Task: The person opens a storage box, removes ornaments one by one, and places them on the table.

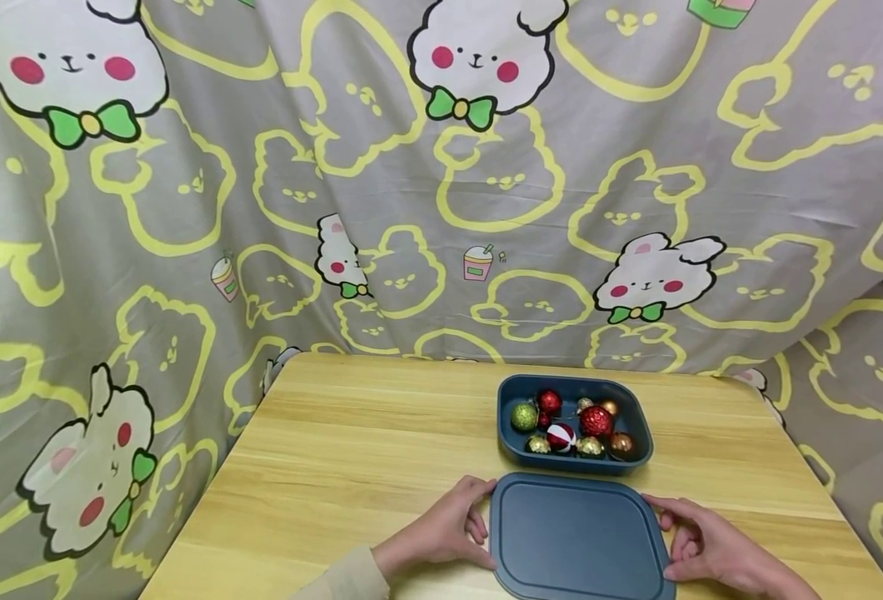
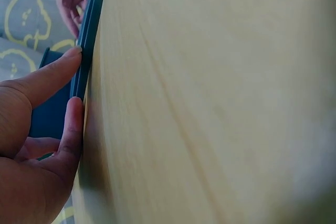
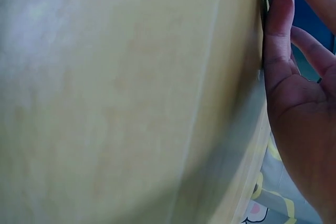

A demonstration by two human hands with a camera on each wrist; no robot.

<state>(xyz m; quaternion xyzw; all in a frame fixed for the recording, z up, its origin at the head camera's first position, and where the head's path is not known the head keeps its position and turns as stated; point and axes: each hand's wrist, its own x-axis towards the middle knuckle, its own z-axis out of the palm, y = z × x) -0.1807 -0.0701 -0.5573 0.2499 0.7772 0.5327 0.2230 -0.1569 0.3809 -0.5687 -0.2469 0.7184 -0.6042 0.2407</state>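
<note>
A dark blue rounded rectangular lid (image 1: 580,537) lies level in front, between both hands. My left hand (image 1: 449,525) holds its left edge, index finger at the far corner and thumb lower down; the other fingers are curled in. My right hand (image 1: 711,542) holds the right edge likewise, thumb and index finger spread along the rim. In the left wrist view the lid (image 2: 90,35) appears edge-on, close over the wood. Just beyond it stands a matching open box (image 1: 572,462) with several Christmas baubles, including a green one (image 1: 524,416), a red glittery one (image 1: 596,421) and a striped one (image 1: 561,437).
The wooden table (image 1: 351,433) stretches to the left of the box and lid, with a narrower strip on the right. Behind it and along both sides hangs a grey curtain (image 1: 396,192) printed with yellow outlines and white cartoon animals.
</note>
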